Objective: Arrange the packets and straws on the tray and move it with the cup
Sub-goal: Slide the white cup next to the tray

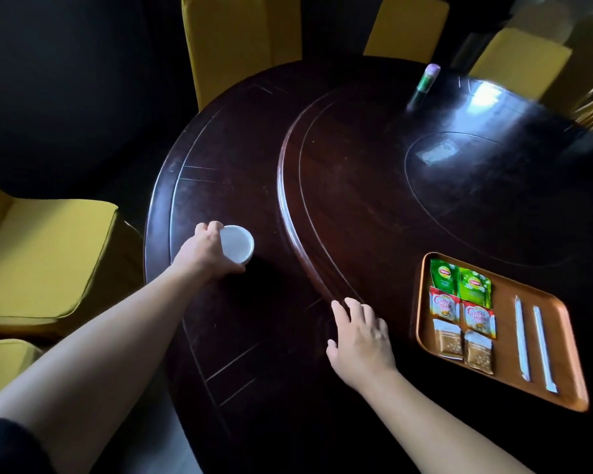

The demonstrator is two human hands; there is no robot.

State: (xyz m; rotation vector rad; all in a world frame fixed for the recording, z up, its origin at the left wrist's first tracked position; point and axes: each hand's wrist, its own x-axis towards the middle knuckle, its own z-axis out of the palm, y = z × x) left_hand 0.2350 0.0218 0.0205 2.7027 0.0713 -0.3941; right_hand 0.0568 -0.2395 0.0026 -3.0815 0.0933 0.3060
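Note:
A white cup [237,247] stands on the dark round table near its left edge, and my left hand [206,251] is wrapped around its side. My right hand [360,333] lies flat with spread fingers on the table, left of the orange tray [504,302]. In the tray lie two green tea packets [459,283], two red-and-white creamer packets [463,311], and two brown packets [463,347] in paired rows. Two white wrapped straws [531,340] lie side by side in the tray's right half.
The table [356,183] has a raised round centre disc whose curved rim passes between cup and tray. A green bottle with a pale cap [425,80] stands at the far side. Yellow chairs [48,261] ring the table on the left and back.

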